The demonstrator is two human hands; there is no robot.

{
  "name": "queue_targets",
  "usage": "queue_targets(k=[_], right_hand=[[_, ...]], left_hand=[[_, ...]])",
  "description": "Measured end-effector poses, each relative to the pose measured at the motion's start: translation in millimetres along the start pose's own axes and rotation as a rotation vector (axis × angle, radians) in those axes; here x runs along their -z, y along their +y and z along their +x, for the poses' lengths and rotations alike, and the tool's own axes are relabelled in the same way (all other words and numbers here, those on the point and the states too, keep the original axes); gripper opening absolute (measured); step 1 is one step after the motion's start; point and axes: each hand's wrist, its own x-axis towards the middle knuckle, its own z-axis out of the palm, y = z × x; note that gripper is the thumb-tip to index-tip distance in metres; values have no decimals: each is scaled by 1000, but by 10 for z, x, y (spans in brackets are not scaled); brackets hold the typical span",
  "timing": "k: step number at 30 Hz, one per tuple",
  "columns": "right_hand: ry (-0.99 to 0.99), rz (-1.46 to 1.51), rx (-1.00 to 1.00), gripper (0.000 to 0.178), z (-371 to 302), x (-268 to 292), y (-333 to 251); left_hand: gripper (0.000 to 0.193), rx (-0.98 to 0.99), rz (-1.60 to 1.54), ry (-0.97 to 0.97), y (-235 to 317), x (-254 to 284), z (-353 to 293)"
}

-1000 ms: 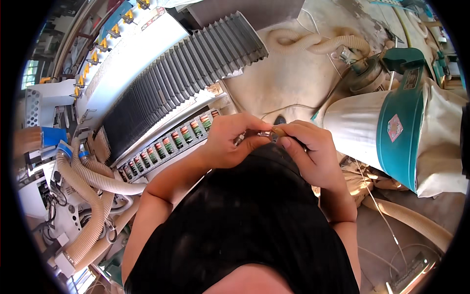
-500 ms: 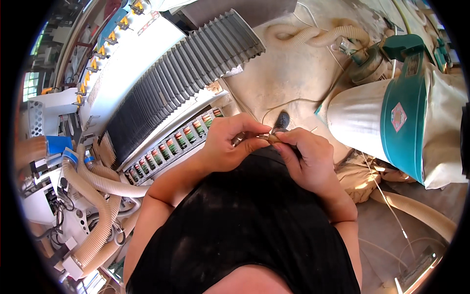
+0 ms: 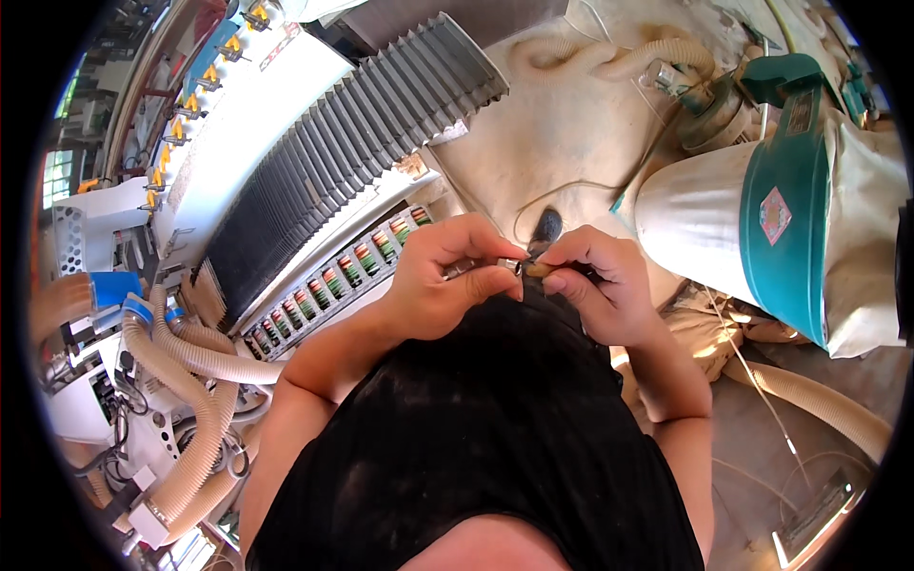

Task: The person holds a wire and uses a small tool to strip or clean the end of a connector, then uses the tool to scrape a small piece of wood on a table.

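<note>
In front of my black shirt (image 3: 447, 409), both hands are raised close together at chest height. Between thumb and forefinger, my left hand (image 3: 447, 276) pinches a small shiny silver metal piece (image 3: 511, 265), and part of it runs back into the palm. Facing it, my right hand (image 3: 605, 285) pinches a small tan-brown piece (image 3: 540, 270); a dark part lies behind it within the curled fingers. The ends of the two pieces are very near each other. Whether they touch is too small to tell.
To the left stands a white machine with a black pleated bellows cover (image 3: 352, 133), and a row of wired terminals (image 3: 333, 281) below it. Beige ribbed hoses (image 3: 205, 419) hang lower left. A green-and-silver dust collector (image 3: 785, 224) stands right, with a cable (image 3: 762, 409) near it.
My hands have drawn slightly apart, so more of the silver piece's end shows between the fingertips. My right forearm has shifted a little outward.
</note>
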Motion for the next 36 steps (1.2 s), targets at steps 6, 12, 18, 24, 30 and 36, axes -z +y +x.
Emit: queue_targets(k=[6,12,18,24,30,36], right_hand=[[52,803,-334,15,-116,-170,68],[35,573,-266,14,-115,-107,48],[45,353,-98,10,-67,-68,-22],[144,303,-115,19,-51,-148,-119],[171,73,23,24,-22,-145,-67],[179,-83,-8,27,122,-269,-216]], left_hand=[[21,-166,-165,-42,-37,-85,35],[31,-145,-72,41,-45,-115,31],[29,-29,-71,77,7,-50,33],[25,105,-256,-27,-49,37,63],[31,191,-248,-63,-146,1,37],[27,-341,478,-121,-409,10,70]])
